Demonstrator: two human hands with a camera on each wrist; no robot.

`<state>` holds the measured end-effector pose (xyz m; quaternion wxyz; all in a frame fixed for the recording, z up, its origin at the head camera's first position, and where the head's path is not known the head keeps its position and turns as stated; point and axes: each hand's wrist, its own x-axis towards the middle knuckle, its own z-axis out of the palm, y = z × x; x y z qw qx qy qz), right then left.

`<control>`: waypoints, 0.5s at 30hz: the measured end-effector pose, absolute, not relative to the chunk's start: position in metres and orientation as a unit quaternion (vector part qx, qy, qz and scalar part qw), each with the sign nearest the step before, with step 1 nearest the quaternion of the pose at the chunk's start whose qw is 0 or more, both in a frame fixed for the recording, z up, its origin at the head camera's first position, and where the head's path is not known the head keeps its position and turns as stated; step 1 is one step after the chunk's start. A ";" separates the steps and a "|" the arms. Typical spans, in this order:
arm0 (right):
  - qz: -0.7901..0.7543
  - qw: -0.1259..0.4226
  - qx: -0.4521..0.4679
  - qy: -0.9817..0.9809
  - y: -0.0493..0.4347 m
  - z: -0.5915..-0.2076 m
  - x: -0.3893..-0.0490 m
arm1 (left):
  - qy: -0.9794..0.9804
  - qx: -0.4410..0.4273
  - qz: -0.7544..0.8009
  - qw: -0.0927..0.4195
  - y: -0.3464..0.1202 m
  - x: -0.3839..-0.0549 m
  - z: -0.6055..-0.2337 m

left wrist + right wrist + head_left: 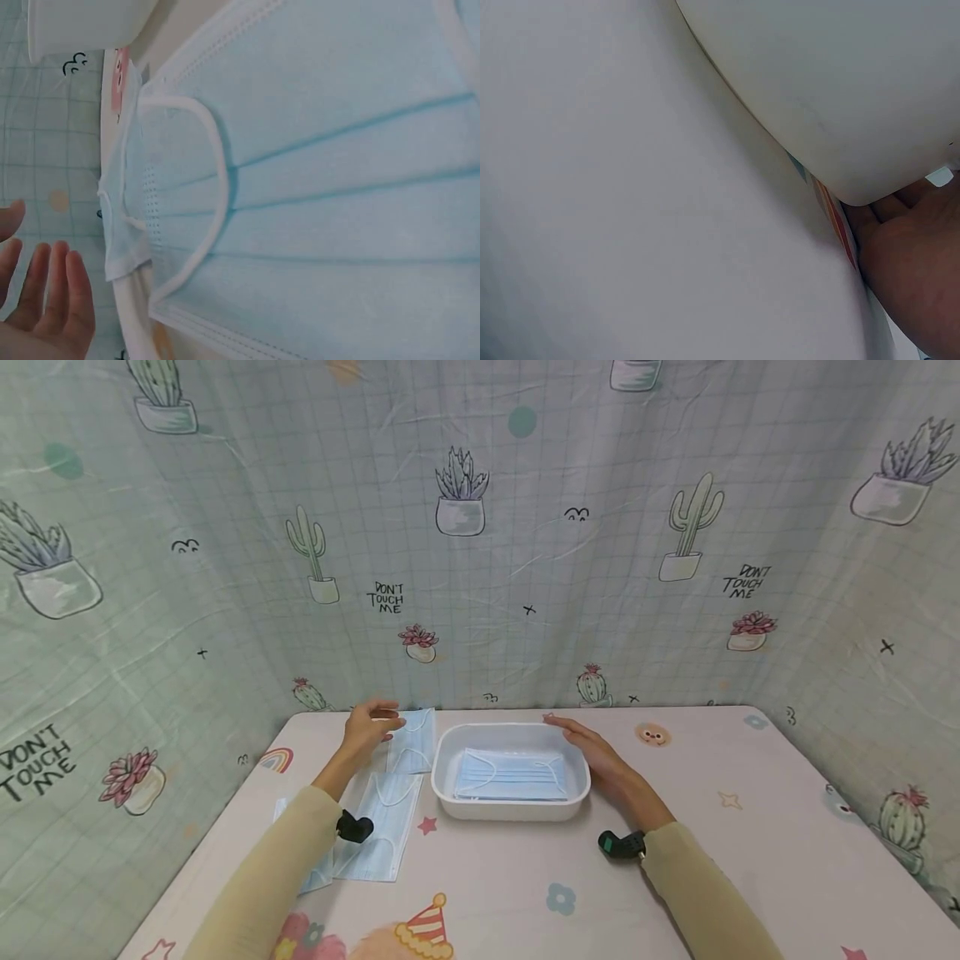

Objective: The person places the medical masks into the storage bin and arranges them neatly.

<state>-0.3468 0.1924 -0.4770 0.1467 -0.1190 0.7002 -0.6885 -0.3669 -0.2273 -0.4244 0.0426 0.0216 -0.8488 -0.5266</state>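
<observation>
A white plastic container stands mid-table with a light blue face mask lying flat inside. My right hand rests along the container's right side, its fingers reaching toward the back corner. In the right wrist view, fingers lie against the outer wall, partly hidden. Over the back left of the table hovers my left hand, fingers spread a little and holding nothing. Right beside it lies another face mask. A nearer face mask, with white ear loops, fills much of the left wrist view.
One more face mask lies at the left, partly covered by my left forearm. The table has a pale printed cloth. A patterned curtain hangs behind and along both sides.
</observation>
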 end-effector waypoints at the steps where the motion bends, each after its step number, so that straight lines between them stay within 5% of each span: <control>1: -0.688 0.146 -0.119 0.701 0.192 -0.477 -0.347 | -0.854 0.028 -0.517 0.043 -0.230 -0.367 -0.427; 15: -0.686 0.152 -0.106 0.703 0.192 -0.478 -0.348 | -0.929 0.111 -0.351 0.034 -0.229 -0.372 -0.447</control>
